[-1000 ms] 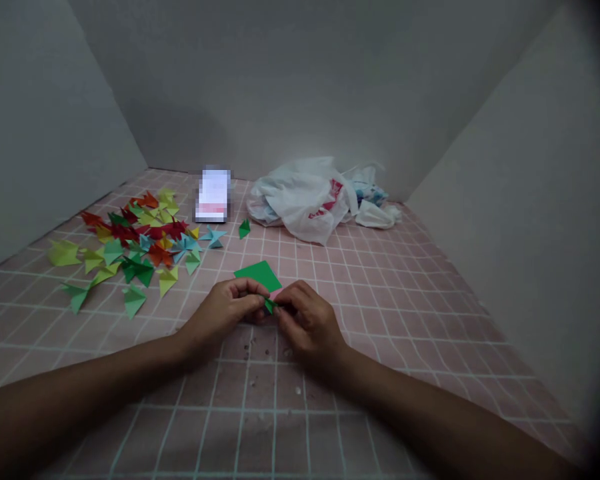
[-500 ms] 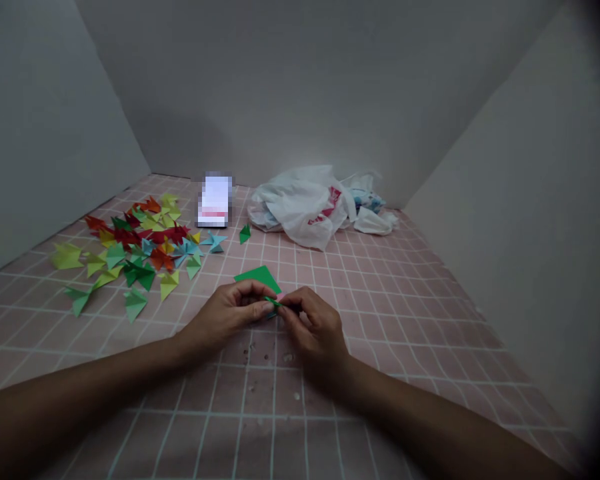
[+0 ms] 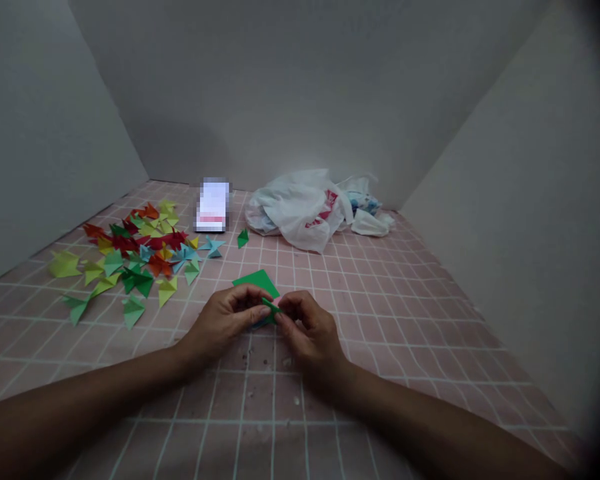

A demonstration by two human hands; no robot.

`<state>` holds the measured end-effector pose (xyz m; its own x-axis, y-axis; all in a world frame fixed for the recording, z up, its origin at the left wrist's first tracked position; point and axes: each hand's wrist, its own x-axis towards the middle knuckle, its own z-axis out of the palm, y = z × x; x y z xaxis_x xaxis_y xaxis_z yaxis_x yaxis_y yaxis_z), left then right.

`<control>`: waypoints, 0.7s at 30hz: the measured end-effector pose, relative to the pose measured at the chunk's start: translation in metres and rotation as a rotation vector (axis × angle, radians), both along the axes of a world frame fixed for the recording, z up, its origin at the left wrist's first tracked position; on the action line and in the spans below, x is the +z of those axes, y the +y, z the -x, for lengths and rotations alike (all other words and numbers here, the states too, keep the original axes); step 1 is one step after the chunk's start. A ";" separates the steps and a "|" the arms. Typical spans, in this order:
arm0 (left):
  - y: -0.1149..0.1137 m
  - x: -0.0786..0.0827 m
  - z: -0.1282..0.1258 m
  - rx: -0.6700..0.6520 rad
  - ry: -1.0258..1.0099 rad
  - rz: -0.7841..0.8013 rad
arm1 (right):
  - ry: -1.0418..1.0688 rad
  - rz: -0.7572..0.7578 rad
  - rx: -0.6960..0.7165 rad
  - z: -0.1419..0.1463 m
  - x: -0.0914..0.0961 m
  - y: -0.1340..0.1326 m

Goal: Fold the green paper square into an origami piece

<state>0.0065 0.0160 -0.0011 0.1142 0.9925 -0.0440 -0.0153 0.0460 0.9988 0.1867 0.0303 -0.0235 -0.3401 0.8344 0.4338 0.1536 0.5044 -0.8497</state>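
Observation:
A small folded piece of green paper is pinched between my two hands, near the middle of the table. My left hand grips its left end between thumb and fingers. On the other end, my right hand holds it with thumb and forefinger. The fingers hide part of its folds. Just beyond my hands lies a flat sheet of green paper, partly covered by my left fingers. A bit of pink shows between the hands.
Many folded paper cranes in several colours spread over the left side. Behind them stands a phone with a lit, blurred screen. A white plastic bag and crumpled packaging lie along the back wall. One small green folded piece sits near the bag.
The green piece has turned a little between my fingers, and more of it shows. Both hands stay nearly in place. The whole view has shifted slightly.

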 end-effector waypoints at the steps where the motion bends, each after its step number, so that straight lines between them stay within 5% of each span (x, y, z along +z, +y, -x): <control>1: 0.000 -0.001 0.000 0.021 -0.004 -0.030 | -0.001 -0.010 0.002 0.000 0.001 0.000; 21: 0.009 -0.001 0.017 -0.082 0.644 -0.656 | -0.135 -0.331 0.004 -0.005 0.008 0.004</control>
